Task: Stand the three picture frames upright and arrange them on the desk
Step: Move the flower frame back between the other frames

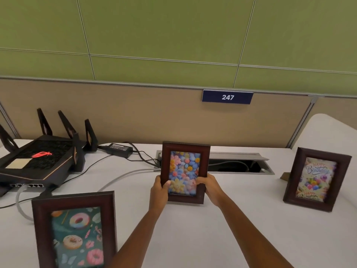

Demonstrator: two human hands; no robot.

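Three dark wooden picture frames stand upright on the white desk (222, 229). The flower frame (185, 167) is in the middle, held by its lower sides: my left hand (159, 192) grips its left edge and my right hand (210, 188) grips its right edge, thumbs on the glass. The donut frame (75, 231) stands at the near left, its bottom cut off by the view's edge. At the right, the birthday frame (316, 178) stands on its own, with its back prop showing behind it.
A black router (40, 159) with several antennas sits at the back left, with a power brick (117, 148) and cables (119, 176) trailing across the desk. An open cable hatch (239, 165) lies behind the flower frame. A beige partition (154, 113) closes the back.
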